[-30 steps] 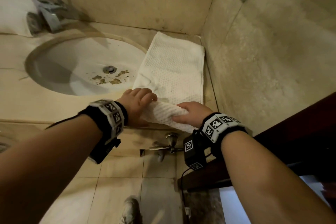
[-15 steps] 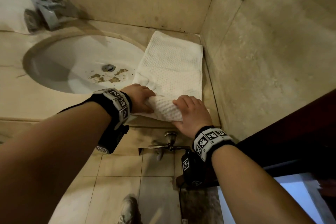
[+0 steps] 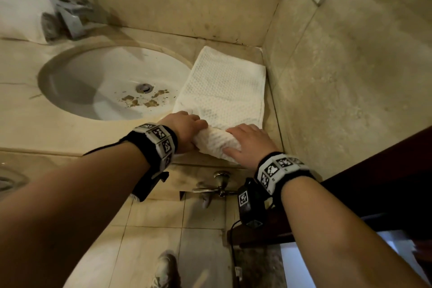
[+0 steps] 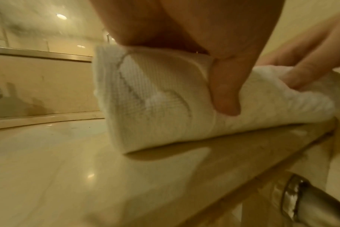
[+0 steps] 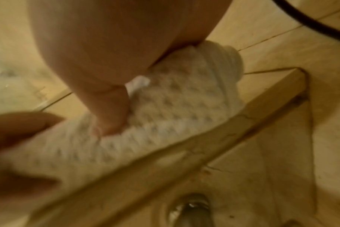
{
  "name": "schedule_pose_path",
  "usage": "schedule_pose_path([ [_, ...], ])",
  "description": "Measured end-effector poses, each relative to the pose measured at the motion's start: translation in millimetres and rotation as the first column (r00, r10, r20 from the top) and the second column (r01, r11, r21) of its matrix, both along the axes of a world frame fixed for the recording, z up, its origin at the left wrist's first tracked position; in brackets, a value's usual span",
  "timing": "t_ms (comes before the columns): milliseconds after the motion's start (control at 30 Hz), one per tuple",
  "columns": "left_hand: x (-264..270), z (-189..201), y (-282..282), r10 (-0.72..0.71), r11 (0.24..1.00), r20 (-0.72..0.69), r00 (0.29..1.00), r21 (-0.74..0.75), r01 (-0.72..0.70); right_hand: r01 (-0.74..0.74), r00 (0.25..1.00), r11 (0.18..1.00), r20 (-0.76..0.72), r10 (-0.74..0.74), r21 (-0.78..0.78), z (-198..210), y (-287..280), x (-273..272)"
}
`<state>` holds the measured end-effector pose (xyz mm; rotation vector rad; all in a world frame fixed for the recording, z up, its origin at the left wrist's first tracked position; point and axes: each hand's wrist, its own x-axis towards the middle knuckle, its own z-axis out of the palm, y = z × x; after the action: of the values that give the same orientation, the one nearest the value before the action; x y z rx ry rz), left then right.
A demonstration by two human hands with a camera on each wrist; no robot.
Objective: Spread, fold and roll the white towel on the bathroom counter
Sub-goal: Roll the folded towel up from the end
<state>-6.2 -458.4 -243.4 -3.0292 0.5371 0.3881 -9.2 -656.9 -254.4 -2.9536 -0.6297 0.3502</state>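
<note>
The white waffle-weave towel (image 3: 224, 86) lies as a long folded strip on the beige counter (image 3: 70, 133), right of the sink and against the side wall. Its near end is wound into a thick roll (image 3: 216, 144) at the counter's front edge. My left hand (image 3: 187, 130) grips the roll's left end, fingers curled over the top and thumb (image 4: 226, 98) pressed on the near side of the towel roll (image 4: 155, 107). My right hand (image 3: 249, 141) grips the right end, its thumb (image 5: 111, 110) dug into the towel roll (image 5: 175, 122). The far fingertips are hidden behind the roll.
An oval sink (image 3: 77, 91) with brown stains near the drain sits left of the towel. A chrome faucet (image 3: 70, 16) and another white cloth (image 3: 18, 14) are at the back left. The tiled side wall (image 3: 350, 82) borders the towel. A metal valve (image 3: 221, 186) sticks out below the counter edge.
Both hands have rolled the towel's near end forward, away from the counter edge. The roll is thicker, the flat strip shorter, and the right hand has come up over the roll.
</note>
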Motion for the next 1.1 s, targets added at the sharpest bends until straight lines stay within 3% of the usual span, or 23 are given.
schedule_pose_path([
  [67,4.9,4.8,-2.6,0.026,1.0,-0.062,0.998,0.005,-0.026,-0.034,0.992,0.999,0.119,0.036,-0.021,-3.0,-2.7,-13.1],
  [167,9.5,13.1,-6.8,0.079,0.996,-0.204,0.976,-0.016,-0.084,-0.079,0.99,0.994,0.11,0.087,-0.072,-6.3,-7.3,-24.7],
  [300,6.7,14.0,-8.8,0.095,0.988,-0.358,0.929,-0.08,-0.132,-0.053,0.99,0.998,0.127,0.056,-0.024,-3.4,-7.0,-19.2],
  [400,-1.6,9.9,-4.3,0.057,0.99,-0.232,0.971,-0.111,-0.084,-0.062,0.997,0.997,0.033,0.064,-0.033,8.2,-6.3,-7.3],
  [467,-10.7,2.7,2.8,-0.004,0.993,0.02,1.0,-0.118,0.007,-0.064,0.996,0.998,-0.064,0.064,-0.002,15.5,-6.0,3.1],
  [500,-15.2,0.9,6.2,-0.044,0.995,0.122,0.992,-0.085,0.055,-0.056,0.99,0.998,-0.132,0.058,0.019,17.7,-5.5,7.7],
  [600,-22.9,-12.6,18.5,-0.074,0.997,0.222,0.972,-0.002,0.076,-0.044,0.975,0.999,-0.218,0.037,-0.024,14.7,-2.5,16.4],
  [667,-21.3,-16.2,16.9,-0.068,0.996,0.205,0.976,0.068,0.055,-0.061,0.993,0.99,-0.111,0.047,-0.124,8.5,-1.2,18.2],
  [733,-16.9,-13.2,10.0,-0.012,0.995,0.152,0.988,0.095,-0.003,-0.034,0.996,0.991,0.081,0.044,-0.127,-1.8,-2.3,13.0],
  [800,-9.0,-12.0,7.4,0.015,0.999,0.137,0.991,0.029,-0.019,-0.013,0.939,1.0,0.344,0.014,-0.004,-12.6,-2.1,2.3],
  [867,-2.3,-6.8,6.0,0.033,0.999,0.077,0.996,-0.012,-0.032,-0.04,0.863,0.997,0.505,0.0,0.069,-19.9,-3.3,-6.4],
  [1033,6.5,-4.2,6.5,0.084,0.996,-0.012,0.996,-0.038,-0.084,-0.073,0.866,0.997,0.496,0.059,0.009,-32.8,-11.5,-12.8],
  [1100,5.9,-4.8,6.6,0.074,0.997,0.016,0.997,-0.038,-0.074,-0.062,0.906,0.996,0.422,0.032,0.058,-26.5,-10.3,-12.5],
])
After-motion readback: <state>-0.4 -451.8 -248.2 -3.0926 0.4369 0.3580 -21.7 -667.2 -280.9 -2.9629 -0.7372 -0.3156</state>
